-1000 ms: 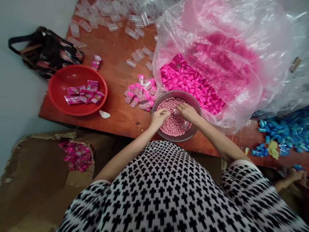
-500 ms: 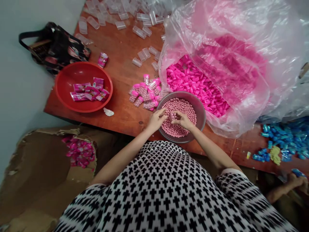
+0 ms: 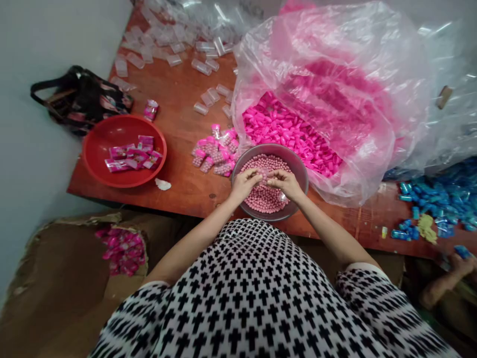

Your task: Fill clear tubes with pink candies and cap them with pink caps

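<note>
Over a grey bowl (image 3: pixel 238 166) of small pink beads (image 3: pixel 266 201), my two hands meet with bent fingers. Between their fingertips is a small clear container (image 3: pixel 264 175), hard to tell apart from the beads behind it. My left hand (image 3: pixel 246 183) pinches at its left side, and my right hand (image 3: pixel 286 184) grips it from the right. A clear glint shows just below my right hand; I cannot tell what it is. Left of the bowl lies a pile of bead-filled containers with pink caps (image 3: pixel 216 150).
Behind the bowl, a large clear bag (image 3: pixel 372 149) holds loose pink caps (image 3: pixel 290 132). Clear containers (image 3: pixel 201 67) lie scattered farther back. A red bowl (image 3: pixel 93 166) with pink packets, a black handbag (image 3: pixel 100 97) and a cardboard box (image 3: pixel 55 278) are left. Blue-wrapped pieces (image 3: pixel 439 196) and another person's hand (image 3: pixel 462 263) are right.
The view has shifted slightly, moving the table's things left and down. My fingertips have closed in from both sides on the small container, which was in my right hand's fingers.
</note>
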